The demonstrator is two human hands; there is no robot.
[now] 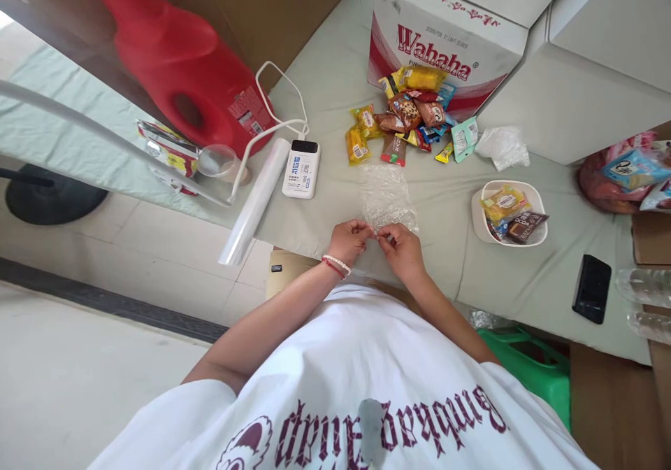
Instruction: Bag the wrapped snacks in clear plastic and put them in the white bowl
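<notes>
**Clear plastic bag pinched at the table's near edge**

Clear, crinkled plastic lies flat on the pale green tablecloth (325,71), and both hands meet at its near edge. The left hand (349,240), with a bead bracelet (336,264) at the wrist, pinches the rim of the clear plastic bag (386,198) between thumb and fingertips. The right hand (402,250) pinches the same rim just beside it, so the fingertips of the two hands almost touch. The rest of the bag stretches away from the hands across the cloth.

Left of the hands, a roll of clear bags (255,201) juts over the table edge, and a white power bank (301,168) lies just past it with a white cable (272,110). To the right sits a white bowl (529,194) holding a few wrapped snacks, with a black phone (592,289) nearer the edge. Farther off, a pile of snack packets (406,117) lies against a Wahaha carton (445,33). A red jug (181,57) stands at the far left.
</notes>
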